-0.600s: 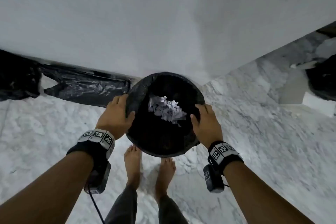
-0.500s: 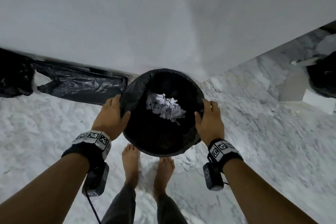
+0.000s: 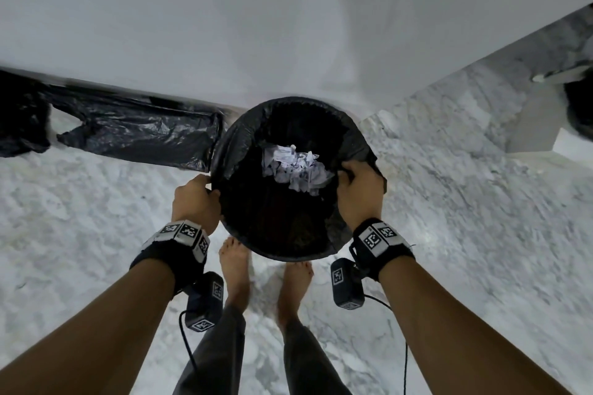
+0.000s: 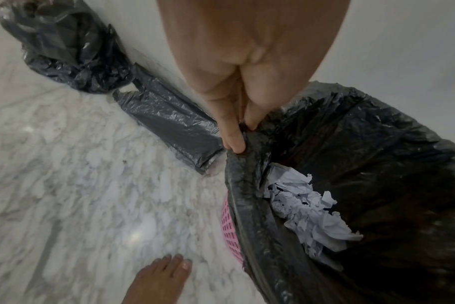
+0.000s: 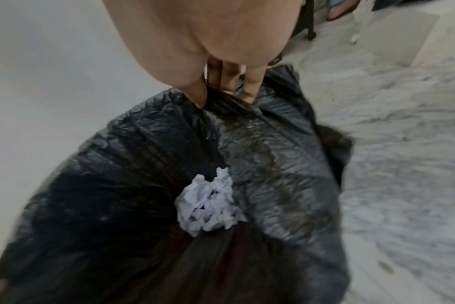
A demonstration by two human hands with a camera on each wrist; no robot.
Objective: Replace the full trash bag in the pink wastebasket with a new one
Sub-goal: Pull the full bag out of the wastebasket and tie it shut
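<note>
Directly below the head camera, the bin point(image 4: 230, 232) stands on the marble floor point(image 3: 96, 218) against the white wall point(image 3: 288, 26), just in front of the person's bare feet point(image 3: 236, 266); its pink lattice side shows only in the left wrist view, under the liner. Black bag point(image 3: 288, 224) lines the bin, mouth open, crumpled white paper point(image 3: 295, 167) lying inside toward the wall side. Left hand point(image 3: 195, 202) at the bin's left rim: thumb and forefinger pressed together, pinching a fold of the bag's edge point(image 4: 244, 142). Right hand point(image 3: 361, 192) at the bin's right rim: fingers curled, thumb against them, bunching the bag's edge point(image 5: 229, 102) in a gathered pleat; plastic flares out past the knuckles. Left of the bin, along the wall's foot, a flat folded bag point(image 3: 138, 135) lies on the floor, its near end just beside the bin. Farther left of the bin, a filled, knotted bag point(image 4: 65, 47) sits against the wall. Right of the bin, well apart, a dark shape point(image 3: 577, 109) at the frame edge, too cut off to tell.
</note>
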